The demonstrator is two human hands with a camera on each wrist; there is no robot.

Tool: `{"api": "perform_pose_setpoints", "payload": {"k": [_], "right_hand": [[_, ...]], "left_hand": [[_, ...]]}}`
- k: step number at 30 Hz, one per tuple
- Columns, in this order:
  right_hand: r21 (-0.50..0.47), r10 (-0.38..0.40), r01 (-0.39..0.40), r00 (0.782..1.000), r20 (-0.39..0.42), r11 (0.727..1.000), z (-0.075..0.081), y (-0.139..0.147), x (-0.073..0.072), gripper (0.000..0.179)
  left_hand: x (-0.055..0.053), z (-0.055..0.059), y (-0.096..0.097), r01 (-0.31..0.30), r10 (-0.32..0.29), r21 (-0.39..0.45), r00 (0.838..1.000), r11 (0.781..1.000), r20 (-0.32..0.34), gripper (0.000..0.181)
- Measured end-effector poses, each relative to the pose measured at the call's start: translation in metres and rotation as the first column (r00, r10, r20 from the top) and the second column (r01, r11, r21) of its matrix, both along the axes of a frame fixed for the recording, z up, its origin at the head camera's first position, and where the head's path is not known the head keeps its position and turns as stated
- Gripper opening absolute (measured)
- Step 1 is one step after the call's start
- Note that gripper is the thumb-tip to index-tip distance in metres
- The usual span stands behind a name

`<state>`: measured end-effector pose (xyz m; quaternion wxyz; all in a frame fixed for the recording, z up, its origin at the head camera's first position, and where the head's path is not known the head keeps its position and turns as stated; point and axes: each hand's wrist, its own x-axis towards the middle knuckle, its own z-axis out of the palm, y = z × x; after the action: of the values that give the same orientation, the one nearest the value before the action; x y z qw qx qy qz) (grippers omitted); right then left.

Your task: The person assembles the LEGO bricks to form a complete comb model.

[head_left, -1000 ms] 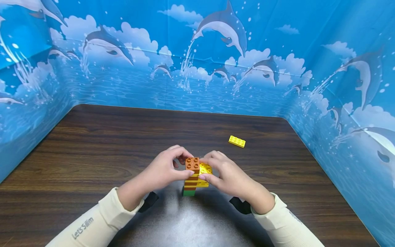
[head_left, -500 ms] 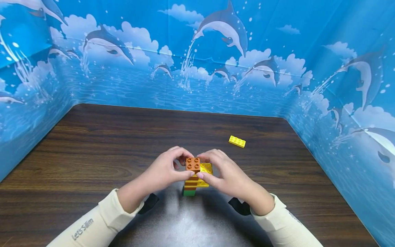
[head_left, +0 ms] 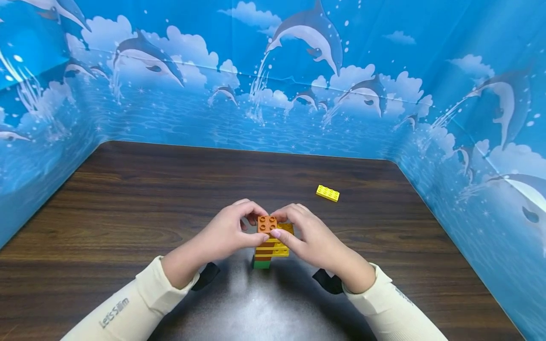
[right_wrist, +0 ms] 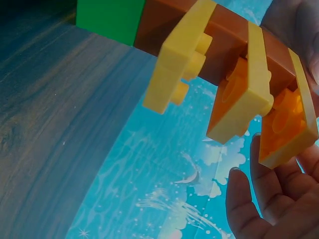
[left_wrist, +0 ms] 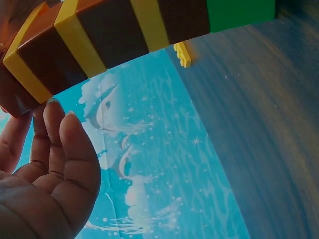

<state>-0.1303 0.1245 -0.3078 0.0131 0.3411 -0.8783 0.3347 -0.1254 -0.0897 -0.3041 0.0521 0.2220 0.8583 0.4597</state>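
Observation:
A tower of toy building bricks stands upright on the table, with a green brick at its foot. Above that, brown bricks alternate with yellow plates that jut out to the right. On top sits an orange-brown four-stud brick. My left hand grips this brick from the left, thumb in front and fingers behind. From the right, my right hand pinches the same brick, its thumb on the front near the corner. Both hands partly cover the upper tower.
Farther back and to the right, a loose yellow plate lies studs up on the dark wooden table. A blue cloth printed with dolphins hangs along the back and sides.
My right hand has shifted left and slightly up, from beside the top yellow plate onto the top brick. The left hand keeps its grip, and the tower stays in place.

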Motion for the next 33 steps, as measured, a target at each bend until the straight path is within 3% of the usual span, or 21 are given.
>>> {"api": "perform_pose_setpoints", "payload": {"k": [27, 33], "right_hand": [[0.020, 0.000, 0.000, 1.000, 0.004, 1.000, 0.001, 0.000, -0.002, 0.032], [-0.042, 0.026, -0.025, 0.999, 0.024, 0.999, -0.002, 0.004, -0.003, 0.032]], "left_hand": [[-0.002, -0.008, -0.004, 0.009, -0.011, 0.069, 1.000, 0.998, 0.022, 0.032], [0.001, -0.010, -0.001, -0.016, 0.015, 0.058, 1.000, 0.998, 0.019, 0.033]]}}
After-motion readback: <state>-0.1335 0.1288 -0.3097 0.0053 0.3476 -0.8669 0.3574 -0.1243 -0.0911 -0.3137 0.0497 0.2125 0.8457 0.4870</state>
